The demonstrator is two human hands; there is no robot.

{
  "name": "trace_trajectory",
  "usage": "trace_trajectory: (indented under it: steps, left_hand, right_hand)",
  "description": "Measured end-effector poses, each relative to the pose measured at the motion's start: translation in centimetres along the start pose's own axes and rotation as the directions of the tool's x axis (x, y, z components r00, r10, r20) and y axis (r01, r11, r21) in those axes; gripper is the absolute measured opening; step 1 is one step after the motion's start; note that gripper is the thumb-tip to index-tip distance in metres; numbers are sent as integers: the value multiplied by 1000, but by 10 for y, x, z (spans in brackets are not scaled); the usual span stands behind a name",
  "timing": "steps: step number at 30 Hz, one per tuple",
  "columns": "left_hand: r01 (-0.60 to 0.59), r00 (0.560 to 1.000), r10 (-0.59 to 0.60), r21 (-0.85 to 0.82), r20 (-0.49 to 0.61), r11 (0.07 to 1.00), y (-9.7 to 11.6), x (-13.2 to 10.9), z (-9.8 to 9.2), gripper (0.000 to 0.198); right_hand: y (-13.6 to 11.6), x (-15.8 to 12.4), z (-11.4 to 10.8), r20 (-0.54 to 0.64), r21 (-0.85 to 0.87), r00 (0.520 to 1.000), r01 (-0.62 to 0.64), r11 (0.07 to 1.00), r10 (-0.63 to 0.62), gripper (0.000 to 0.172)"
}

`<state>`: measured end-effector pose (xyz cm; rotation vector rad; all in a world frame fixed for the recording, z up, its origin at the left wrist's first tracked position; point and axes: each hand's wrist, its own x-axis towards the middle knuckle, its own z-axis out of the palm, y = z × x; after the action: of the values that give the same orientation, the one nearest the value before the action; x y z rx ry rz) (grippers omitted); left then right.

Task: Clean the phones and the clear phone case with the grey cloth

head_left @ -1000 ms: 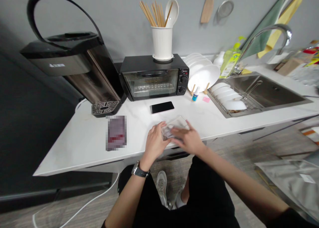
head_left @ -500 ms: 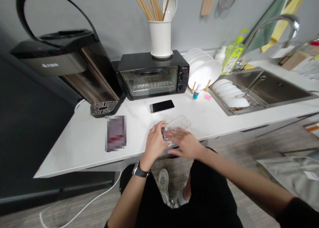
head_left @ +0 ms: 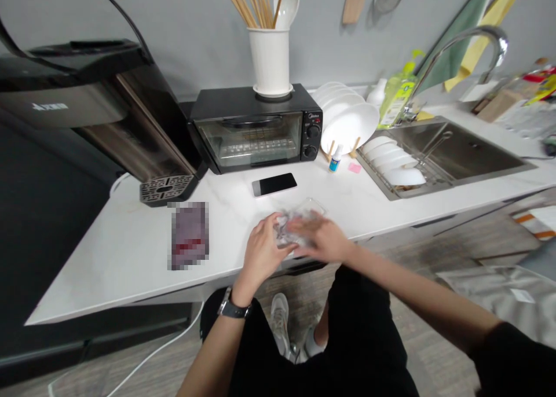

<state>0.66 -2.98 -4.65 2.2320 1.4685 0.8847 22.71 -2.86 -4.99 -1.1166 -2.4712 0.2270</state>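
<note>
A clear phone case (head_left: 313, 205) lies near the counter's front edge, partly hidden under my hands and blurred. My left hand (head_left: 264, 241) curls around its left end, thumb on the near side and fingers on the far side. Over the case, my right hand (head_left: 319, 232) has its fingers stretched out flat and the thumb apart, smeared by motion. Whether anything thin lies under those fingers is hidden. Just beyond the hands, a phone (head_left: 275, 184) rests dark screen up. A pixelated purple item (head_left: 190, 235) is on the counter to the left.
Behind the phone stands a toaster oven (head_left: 256, 133) carrying a white chopstick holder (head_left: 270, 61). A tall black dispenser (head_left: 143, 119) is at left. A small spray bottle (head_left: 335, 161) and pink piece (head_left: 355, 168) stand before racked plates (head_left: 350, 128). The sink (head_left: 478, 148) is right.
My view has shifted, so the counter items appear farther left. My right hand has moved slightly over the clear case, now more blurred. My left hand keeps its hold.
</note>
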Motion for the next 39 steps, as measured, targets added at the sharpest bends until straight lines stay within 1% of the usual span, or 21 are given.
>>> trace_trajectory:
  steps: [5, 11, 16, 19, 21, 23, 25, 27, 30, 31, 32, 33, 34, 36, 37, 38, 39]
  left_hand:
    - [8, 1000, -7, 44, -10, 999, 6, -1, 0, 76]
    - [9, 1000, -8, 54, -15, 999, 5, -2, -1, 80]
    - [7, 1000, -8, 35, 21, 999, 3, 0, -4, 83]
    - [-26, 998, 25, 30, 53, 999, -1, 5, -7, 85]
    - [-43, 995, 40, 33, 93, 999, -5, 8, -10, 87]
    - [-51, 993, 47, 29, 111, 998, -9, 10, -13, 89]
    - [-72, 991, 72, 2, 117, 997, -11, 10, -15, 92]
    - [-94, 987, 95, -21, 132, 995, -11, 8, -16, 93]
    - [-85, 983, 89, -32, 160, 996, -11, 6, -18, 92]
    - [-82, 983, 87, -34, 163, 996, -11, 5, -18, 93]
    - [-85, 982, 91, -39, 164, 996, -11, 5, -18, 95]
    - [-91, 982, 97, -42, 162, 995, -11, 5, -18, 97]
    - [-98, 981, 104, -44, 162, 994, -12, 5, -18, 99]
    - [-108, 979, 114, -48, 169, 993, -12, 5, -18, 102]
    - [-107, 979, 114, -49, 170, 993, -11, 5, -17, 103]
    - [-107, 979, 113, -47, 168, 993, -11, 5, -17, 103]
    - [-107, 980, 113, -44, 164, 993, -11, 5, -17, 102]
  right_hand:
    - [-3, 7, 2, 11, 29, 999, 36, 999, -36, 58]
    - [-6, 10, 4, 8, 67, 998, 58, 996, -59, 59]
    - [-22, 17, 8, 15, 104, 997, 68, 992, -70, 60]
    - [-29, 18, 6, 25, 127, 995, 92, 988, -96, 60]
    - [-24, 13, -2, 50, 151, 990, 120, 981, -129, 59]
    - [-12, 5, -12, 76, 142, 989, 114, 983, -125, 52]
    - [0, -2, -19, 50, 62, 996, 68, 996, -71, 45]
    - [5, -4, -19, -7, -17, 998, 57, 998, -57, 47]
    - [1, 0, -12, 7, 43, 986, 168, 985, -168, 59]
    - [-1, 1, -11, 47, 56, 980, 191, 980, -193, 51]
    - [-2, 2, -10, 7, 11, 992, 126, 992, -126, 45]
    - [-3, 2, -11, -17, -20, 996, 87, 996, -87, 42]
    - [-3, 1, -11, -54, -54, 997, 48, 997, -51, 44]
    - [-3, 0, -12, -28, -8, 992, 122, 992, -122, 53]
    - [-3, -2, -12, 5, 31, 988, 155, 987, -155, 55]
    - [-4, -3, -12, 23, 34, 987, 157, 987, -158, 46]
    - [-4, -5, -12, -2, 11, 994, 112, 994, -112, 41]
